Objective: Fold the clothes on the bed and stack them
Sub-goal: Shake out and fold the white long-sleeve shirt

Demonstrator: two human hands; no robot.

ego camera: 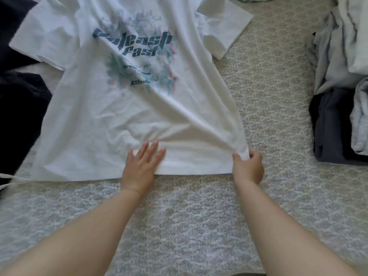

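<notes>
Two bare forearms reach forward from the near edge of the bed (199,216), which is covered by a patterned grey-and-white quilt. At the end of one, the left hand (142,166) lies flat with its fingers straight and slightly spread, pressing on the bottom hem of a white T-shirt (123,108) near the middle of that hem. At the end of the other, the right hand (249,166) has its thumb and curled fingers clamped on the hem's right corner, bunching the fabric there so that creases fan up across the shirt toward the print.

This T-shirt is spread front side up over the middle of the bed, its hem toward the camera and both short sleeves laid out toward the far edge. Its chest carries dark blue lettering over teal and pink smudges; the large words read roughly "leash fast", blurred.

Along the left edge of the bed lies dark clothing (18,108), which the shirt's left side partly overlaps. By the right edge sits a dark grey folded garment (334,128) with pale blue-white clothes (338,46) heaped on and behind it, well apart from the shirt.
</notes>
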